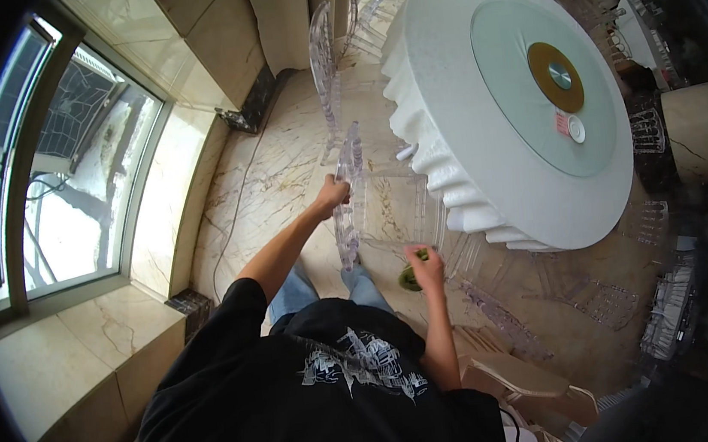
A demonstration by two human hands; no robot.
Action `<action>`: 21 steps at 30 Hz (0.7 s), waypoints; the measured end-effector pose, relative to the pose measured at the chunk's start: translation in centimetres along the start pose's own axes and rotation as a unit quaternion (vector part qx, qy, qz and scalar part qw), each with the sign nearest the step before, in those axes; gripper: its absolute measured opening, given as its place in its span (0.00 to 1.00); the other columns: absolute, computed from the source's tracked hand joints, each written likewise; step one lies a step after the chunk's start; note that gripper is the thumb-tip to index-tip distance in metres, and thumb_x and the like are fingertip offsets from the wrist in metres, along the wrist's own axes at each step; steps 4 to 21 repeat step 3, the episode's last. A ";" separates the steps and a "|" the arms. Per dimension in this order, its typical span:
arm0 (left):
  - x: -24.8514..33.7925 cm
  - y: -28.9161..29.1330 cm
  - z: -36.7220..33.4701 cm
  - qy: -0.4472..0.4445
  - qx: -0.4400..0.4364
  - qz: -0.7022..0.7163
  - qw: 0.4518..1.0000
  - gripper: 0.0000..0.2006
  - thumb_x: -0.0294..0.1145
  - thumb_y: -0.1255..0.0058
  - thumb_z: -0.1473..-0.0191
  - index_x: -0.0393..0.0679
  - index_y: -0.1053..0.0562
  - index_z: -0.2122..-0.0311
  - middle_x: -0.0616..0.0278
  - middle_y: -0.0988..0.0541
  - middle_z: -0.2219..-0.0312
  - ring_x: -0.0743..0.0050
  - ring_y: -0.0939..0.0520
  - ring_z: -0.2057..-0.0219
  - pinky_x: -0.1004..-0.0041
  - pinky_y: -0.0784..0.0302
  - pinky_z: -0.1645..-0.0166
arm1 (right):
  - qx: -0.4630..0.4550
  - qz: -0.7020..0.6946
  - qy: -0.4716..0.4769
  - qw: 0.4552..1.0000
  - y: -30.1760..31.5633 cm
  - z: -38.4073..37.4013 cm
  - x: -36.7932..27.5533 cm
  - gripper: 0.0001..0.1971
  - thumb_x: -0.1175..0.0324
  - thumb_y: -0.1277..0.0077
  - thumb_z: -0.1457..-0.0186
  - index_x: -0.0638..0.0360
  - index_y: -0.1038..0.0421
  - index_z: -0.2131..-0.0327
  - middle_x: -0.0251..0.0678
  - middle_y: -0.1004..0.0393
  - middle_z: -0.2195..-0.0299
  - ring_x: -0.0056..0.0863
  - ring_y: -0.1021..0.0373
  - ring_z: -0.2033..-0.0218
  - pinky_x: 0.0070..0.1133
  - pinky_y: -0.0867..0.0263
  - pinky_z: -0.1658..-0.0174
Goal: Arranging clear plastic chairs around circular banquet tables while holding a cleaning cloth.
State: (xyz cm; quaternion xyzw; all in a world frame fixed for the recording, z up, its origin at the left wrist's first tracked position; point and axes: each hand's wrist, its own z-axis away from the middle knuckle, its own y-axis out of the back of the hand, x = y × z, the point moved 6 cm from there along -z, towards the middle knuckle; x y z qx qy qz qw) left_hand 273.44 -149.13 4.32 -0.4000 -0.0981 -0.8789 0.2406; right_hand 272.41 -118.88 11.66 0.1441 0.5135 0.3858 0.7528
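Observation:
My left hand (334,193) is closed around the edge of the upright back of a clear plastic chair (348,157). The chair stands just ahead of my legs, its see-through seat toward the round table. Lower and to the right, my right hand (430,266) is closed on a bunched green cloth (410,281), which hangs below the fingers beside the chair's seat. Part of the cloth is hidden by the hand.
A round table (447,125) with a white tablecloth and glass turntable (511,75) stands right. Another clear chair (322,60) is ahead. A cable (236,207) runs along the floor near the window (81,172). Beige chairs (517,376) stand at lower right.

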 end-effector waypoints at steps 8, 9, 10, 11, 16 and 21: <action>-1.7 3.2 -2.9 0.023 -0.041 -0.015 0.999 0.26 0.29 0.58 0.56 0.36 0.48 0.51 0.56 0.31 0.77 0.69 0.27 0.79 0.70 0.28 0.74 | -0.111 0.157 0.039 0.981 -7.6 1.9 -9.8 0.28 0.43 0.48 0.60 0.56 0.28 0.61 0.45 0.27 0.66 0.35 0.30 0.63 0.27 0.37 0.59; -1.7 3.2 -2.9 0.023 -0.041 -0.015 0.999 0.26 0.29 0.58 0.56 0.36 0.48 0.51 0.56 0.31 0.77 0.69 0.27 0.79 0.70 0.28 0.74 | -0.111 0.157 0.039 0.981 -7.6 1.9 -9.8 0.28 0.43 0.48 0.60 0.56 0.28 0.61 0.45 0.27 0.66 0.35 0.30 0.63 0.27 0.37 0.59; -1.7 3.2 -2.9 0.023 -0.041 -0.015 0.999 0.26 0.29 0.58 0.56 0.36 0.48 0.51 0.56 0.31 0.77 0.69 0.27 0.79 0.70 0.28 0.74 | -0.111 0.157 0.039 0.981 -7.6 1.9 -9.8 0.28 0.43 0.48 0.60 0.56 0.28 0.61 0.45 0.27 0.66 0.35 0.30 0.63 0.27 0.37 0.59; -1.7 3.2 -2.9 0.023 -0.041 -0.015 0.999 0.26 0.29 0.58 0.56 0.36 0.48 0.51 0.56 0.31 0.77 0.69 0.27 0.79 0.70 0.28 0.74 | -0.111 0.157 0.039 0.981 -7.6 1.9 -9.8 0.28 0.43 0.48 0.60 0.56 0.28 0.61 0.45 0.27 0.66 0.35 0.30 0.63 0.27 0.37 0.59; -1.7 3.2 -2.9 0.023 -0.041 -0.015 0.999 0.26 0.29 0.58 0.56 0.36 0.48 0.51 0.56 0.31 0.77 0.69 0.27 0.79 0.70 0.28 0.74 | -0.111 0.157 0.039 0.981 -7.6 1.9 -9.8 0.28 0.43 0.48 0.60 0.56 0.28 0.61 0.45 0.27 0.66 0.35 0.30 0.63 0.27 0.37 0.59; -1.7 3.2 -2.9 0.023 -0.041 -0.015 0.999 0.26 0.29 0.58 0.56 0.36 0.48 0.51 0.56 0.31 0.77 0.69 0.27 0.79 0.70 0.28 0.74 | -0.111 0.157 0.039 0.981 -7.6 1.9 -9.8 0.28 0.43 0.48 0.60 0.56 0.28 0.61 0.45 0.27 0.66 0.35 0.30 0.63 0.27 0.37 0.59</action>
